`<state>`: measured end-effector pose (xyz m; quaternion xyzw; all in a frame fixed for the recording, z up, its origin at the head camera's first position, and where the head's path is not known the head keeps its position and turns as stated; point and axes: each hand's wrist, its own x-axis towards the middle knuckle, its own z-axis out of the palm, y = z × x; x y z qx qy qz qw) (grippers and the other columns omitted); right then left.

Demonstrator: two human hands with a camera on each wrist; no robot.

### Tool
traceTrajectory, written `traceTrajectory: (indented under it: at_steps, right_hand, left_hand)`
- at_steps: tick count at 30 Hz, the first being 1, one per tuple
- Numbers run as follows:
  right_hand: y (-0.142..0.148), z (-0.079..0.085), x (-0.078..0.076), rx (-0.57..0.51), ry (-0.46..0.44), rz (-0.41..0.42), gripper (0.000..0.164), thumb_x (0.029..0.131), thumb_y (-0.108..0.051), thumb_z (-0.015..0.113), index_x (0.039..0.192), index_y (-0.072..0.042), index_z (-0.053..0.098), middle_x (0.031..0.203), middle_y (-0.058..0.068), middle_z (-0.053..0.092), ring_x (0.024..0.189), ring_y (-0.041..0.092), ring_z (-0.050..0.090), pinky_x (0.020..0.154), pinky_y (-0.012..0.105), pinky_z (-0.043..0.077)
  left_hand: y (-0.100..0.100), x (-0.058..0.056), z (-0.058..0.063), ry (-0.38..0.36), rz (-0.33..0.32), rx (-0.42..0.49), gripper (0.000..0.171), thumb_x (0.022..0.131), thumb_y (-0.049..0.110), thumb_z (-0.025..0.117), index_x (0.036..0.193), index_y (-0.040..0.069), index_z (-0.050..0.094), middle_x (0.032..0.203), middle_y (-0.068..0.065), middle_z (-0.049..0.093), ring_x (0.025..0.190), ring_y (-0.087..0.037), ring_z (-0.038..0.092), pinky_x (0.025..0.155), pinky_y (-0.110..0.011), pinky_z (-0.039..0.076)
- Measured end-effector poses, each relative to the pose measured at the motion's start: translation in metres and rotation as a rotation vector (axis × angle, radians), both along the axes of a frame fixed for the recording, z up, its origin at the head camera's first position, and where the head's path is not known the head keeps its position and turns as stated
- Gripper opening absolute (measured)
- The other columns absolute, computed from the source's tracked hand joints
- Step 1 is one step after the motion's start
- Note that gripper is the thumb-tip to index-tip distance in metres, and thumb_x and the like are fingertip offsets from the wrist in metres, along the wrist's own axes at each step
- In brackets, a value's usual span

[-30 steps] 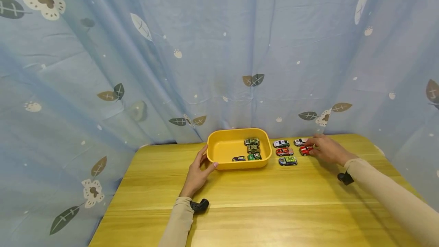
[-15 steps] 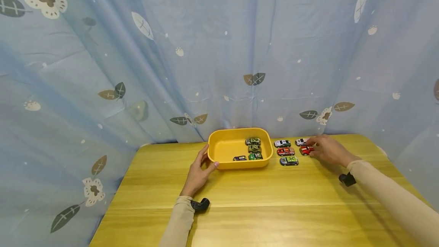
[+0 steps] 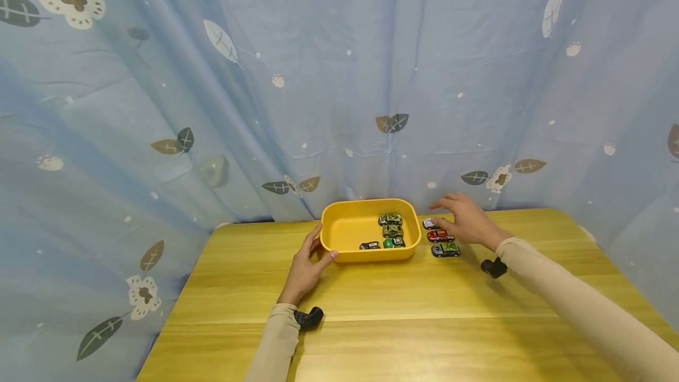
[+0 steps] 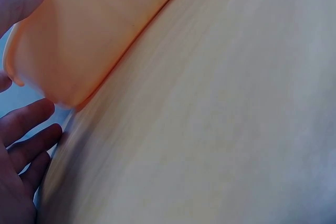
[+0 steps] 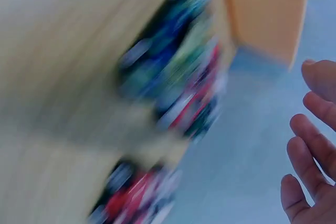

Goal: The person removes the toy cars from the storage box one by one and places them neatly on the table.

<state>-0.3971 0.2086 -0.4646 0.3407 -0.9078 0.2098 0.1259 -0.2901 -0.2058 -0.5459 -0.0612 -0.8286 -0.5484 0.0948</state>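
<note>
At the left end of a yellow plastic tray (image 3: 366, 257), my left hand (image 3: 303, 273) grips the corner, thumb on the rim (image 4: 23, 1) and fingers along the side. Several toy cars lie inside, among them a camouflage car (image 3: 392, 231), a green car (image 3: 394, 242) and a dark purple car (image 3: 369, 246). My right hand (image 3: 469, 221) is over the cars right of the tray, fingers spread and holding nothing. Near it stand a white car (image 3: 428, 224), a red car (image 3: 441, 236) and a green-and-blue car (image 3: 445, 250). The right wrist view shows another red-and-white car (image 5: 134, 198), blurred.
The wooden table (image 3: 371, 323) stretches in front of the tray. A blue patterned curtain (image 3: 329, 87) hangs right behind the tray and along the table's sides. Each wrist wears a small black device (image 3: 309, 318).
My right hand has left the red and white cars at the far right and moved left, over the column of cars beside the tray. The left hand has stayed at the tray.
</note>
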Motion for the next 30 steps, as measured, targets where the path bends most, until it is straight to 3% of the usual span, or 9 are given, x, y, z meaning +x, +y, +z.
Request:
traceTrajectory:
  at_steps: [6, 10, 14, 19, 30]
  right_hand:
    - [-0.063, 0.011, -0.006, -0.024, -0.028, 0.065, 0.028, 0.097, -0.028, 0.08, 0.119, -0.011, 0.079, 0.132, 0.017, 0.068, 0.123, 0.039, 0.059, 0.108, 0.066, 0.047]
    - [-0.095, 0.018, -0.01, 0.04, -0.077, 0.137, 0.027, 0.094, -0.035, 0.082, 0.113, -0.016, 0.083, 0.146, 0.021, 0.061, 0.132, 0.042, 0.053, 0.107, 0.067, 0.045]
    - [-0.118, 0.023, -0.017, 0.145, -0.119, 0.207, 0.025, 0.092, -0.039, 0.083, 0.107, -0.019, 0.085, 0.146, 0.018, 0.062, 0.132, 0.041, 0.053, 0.105, 0.067, 0.045]
    - [-0.134, 0.022, -0.025, 0.247, -0.156, 0.237, 0.023, 0.091, -0.041, 0.084, 0.103, -0.022, 0.086, 0.148, 0.014, 0.062, 0.134, 0.04, 0.052, 0.107, 0.069, 0.044]
    - [-0.148, 0.005, -0.029, 0.321, -0.156, 0.285, 0.031, 0.081, -0.053, 0.09, 0.094, -0.025, 0.087, 0.167, 0.022, 0.04, 0.154, 0.046, 0.034, 0.118, 0.073, 0.037]
  left_hand:
    - [-0.001, -0.001, 0.002, -0.004, 0.003, -0.011, 0.083, 0.097, 0.035, 0.08, 0.167, 0.026, 0.035, 0.167, -0.007, 0.046, 0.151, -0.029, 0.05, 0.128, -0.054, 0.033]
    - [-0.002, -0.001, 0.001, -0.003, 0.002, -0.009, 0.083, 0.097, 0.036, 0.079, 0.167, 0.028, 0.035, 0.168, -0.007, 0.045, 0.151, -0.03, 0.05, 0.128, -0.055, 0.034]
    - [-0.002, -0.001, 0.0, 0.004, 0.005, 0.001, 0.083, 0.097, 0.036, 0.08, 0.167, 0.029, 0.035, 0.168, -0.007, 0.045, 0.151, -0.03, 0.049, 0.128, -0.056, 0.033]
    - [-0.001, 0.0, -0.001, 0.006, 0.01, 0.002, 0.081, 0.098, 0.035, 0.079, 0.166, 0.029, 0.036, 0.164, -0.01, 0.05, 0.15, -0.031, 0.05, 0.128, -0.056, 0.033]
    - [0.001, 0.002, -0.002, 0.004, 0.005, 0.019, 0.081, 0.097, 0.034, 0.08, 0.166, 0.028, 0.038, 0.161, -0.01, 0.053, 0.15, -0.029, 0.051, 0.128, -0.057, 0.033]
